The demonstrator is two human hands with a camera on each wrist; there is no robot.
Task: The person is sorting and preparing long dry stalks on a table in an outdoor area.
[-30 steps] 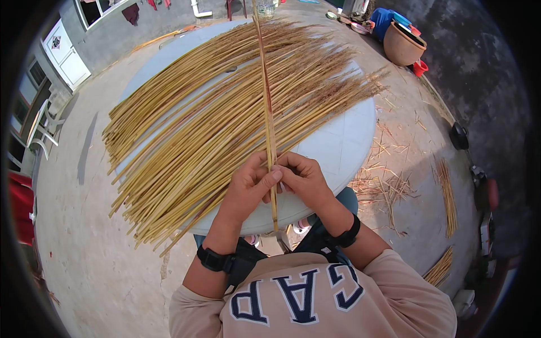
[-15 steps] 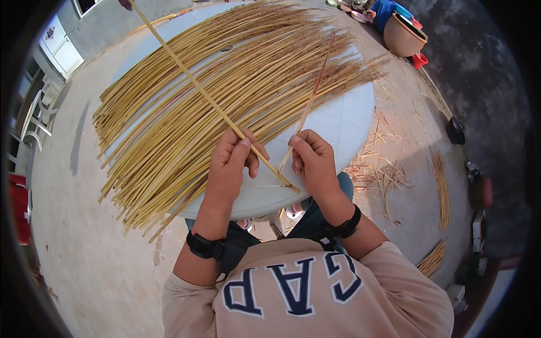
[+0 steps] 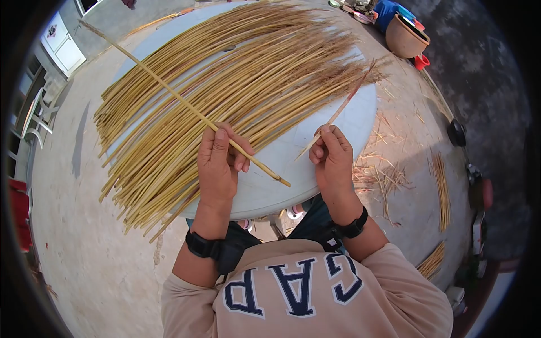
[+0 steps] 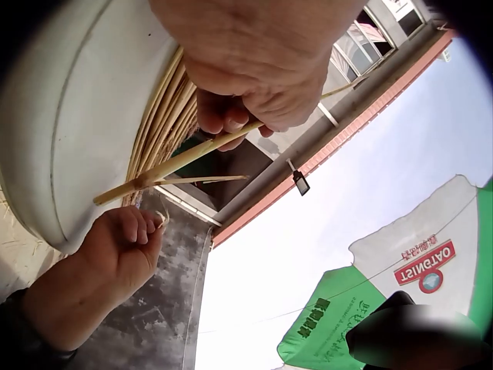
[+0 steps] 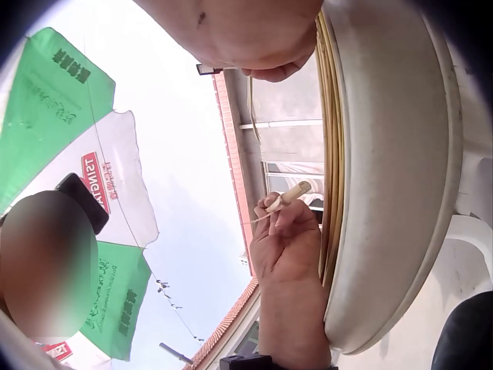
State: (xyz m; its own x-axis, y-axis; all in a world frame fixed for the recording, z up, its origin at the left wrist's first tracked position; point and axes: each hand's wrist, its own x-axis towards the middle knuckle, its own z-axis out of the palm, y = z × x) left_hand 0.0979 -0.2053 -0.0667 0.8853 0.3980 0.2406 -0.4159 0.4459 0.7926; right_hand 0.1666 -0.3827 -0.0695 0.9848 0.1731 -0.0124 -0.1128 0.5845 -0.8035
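A long yellow stalk (image 3: 169,90) slants across the head view, its thicker cut end low over the table near the middle. My left hand (image 3: 220,160) pinches it near that end between thumb and fingers. To the right, my right hand (image 3: 335,163) pinches a thin reddish, dry strip (image 3: 349,100), apart from the stalk. Behind both hands, many yellow stalks (image 3: 169,141) with feathery brown tips lie spread on the round pale table (image 3: 304,163). The left wrist view shows the stalk (image 4: 177,162) crossing under the left hand, with a thin sliver (image 4: 212,179) beside it.
Dry scraps (image 3: 389,180) litter the ground right of the table, near two small stalk bundles (image 3: 442,191). A clay pot (image 3: 406,38) and red bucket (image 3: 421,62) stand at the upper right. A white chair (image 3: 39,118) is at far left.
The hands were together on the stalk, then moved apart. The strip has come away in the right hand, which moved right; the left hand moved left with the stalk, now tilted leftward.
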